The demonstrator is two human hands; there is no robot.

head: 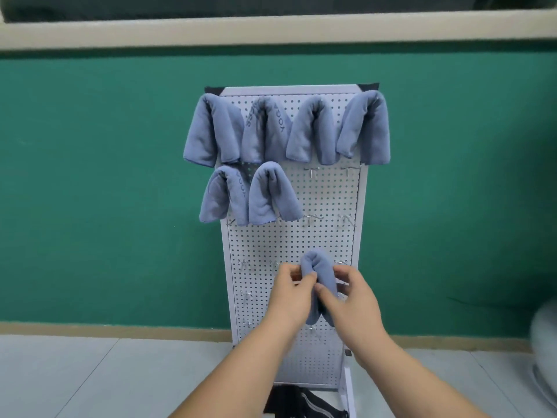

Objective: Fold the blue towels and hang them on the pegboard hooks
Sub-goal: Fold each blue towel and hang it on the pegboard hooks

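A white pegboard stands against a green wall. Several folded blue towels hang on its hooks: a top row and two in the second row on the left. In front of the board's lower middle I hold another folded blue towel, draped double with its fold up. My left hand pinches its left side and my right hand grips its right side. Bare metal hooks show to the right of the second row and lower down.
The board stands on a pale tiled floor. A dark bag or cloth lies at its foot. A blurred grey-white object sits at the right edge. A window ledge runs above the wall.
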